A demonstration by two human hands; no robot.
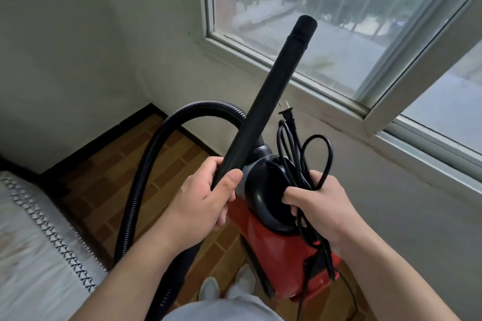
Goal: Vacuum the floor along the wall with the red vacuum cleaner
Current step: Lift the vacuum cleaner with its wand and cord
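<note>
The red vacuum cleaner hangs lifted off the wood-pattern floor, close to the wall under the window. My right hand grips its black handle together with the coiled black power cord, whose plug sticks up unplugged. My left hand holds the lower end of the black rigid tube, which points up and away toward the window. The ribbed black hose loops from the vacuum's front down past my left arm.
A white wall with a dark skirting board meets the floor in the corner ahead. A large window fills the upper right. A bed with a patterned cover edge stands at the left. My feet show below.
</note>
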